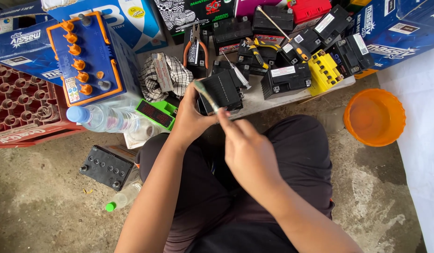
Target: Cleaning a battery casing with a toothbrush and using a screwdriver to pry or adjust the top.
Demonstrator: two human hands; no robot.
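We sit on the ground with a small black battery (222, 90) in front of our knees. Our left hand (191, 119) is at the left side of the battery, and its fingers are closed on a thin brush (205, 95). The brush lies slanted across the battery's left edge. Our right hand (247, 147) is just below the battery, and its fingertips pinch the low end of the brush.

A screwdriver (238, 74) lies just above the battery. Red pliers (194, 43) lie higher, above and left of the battery. A checked rag (166, 75) is left of the battery, and a green box (157, 112) sits below the rag. Farther left of the battery lies a water bottle (102, 117), and above it stands a big blue battery with orange caps (88, 58). A red crate (20, 103) is at the far left.

Right of the battery sit more black batteries (286, 79) and a yellow one (323, 71). An orange bowl (375, 117) is far to the right. A flat black battery (107, 166) lies on the ground, low and left of the battery
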